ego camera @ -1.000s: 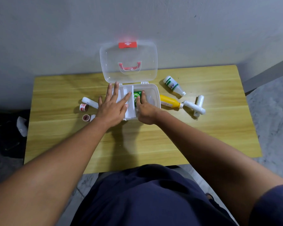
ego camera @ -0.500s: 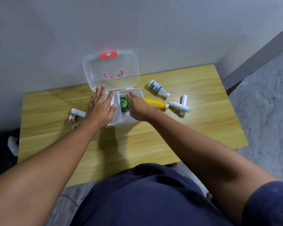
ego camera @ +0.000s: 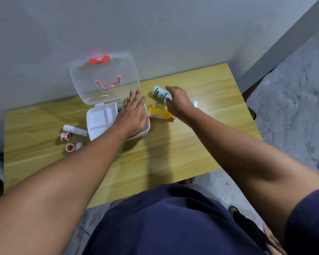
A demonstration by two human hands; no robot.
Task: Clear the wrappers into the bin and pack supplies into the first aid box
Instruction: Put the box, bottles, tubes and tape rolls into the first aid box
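A yellow wood-grain tabletop (ego camera: 173, 153) stands pushed against a plain grey wall (ego camera: 155, 34), with mottled grey floor (ego camera: 293, 107) showing past its right edge. Near the back of the table sits the white plastic first aid box (ego camera: 98, 119), its clear lid (ego camera: 103, 76) with red latch and red handle standing open against the wall. The left hand (ego camera: 132, 116) lies flat over the box's right part, fingers straight and together. The right hand (ego camera: 179, 103) reaches over a white bottle with green stripes (ego camera: 160, 92) lying to the right of the box; its fingers curl down at the bottle's end, but blur hides whether they grip it. A yellow tube (ego camera: 159, 114) lies just beside the box's right wall, below that hand. Left of the box lie a white roll (ego camera: 75, 130) and two red-and-white tape rolls (ego camera: 65, 136) (ego camera: 70, 147).
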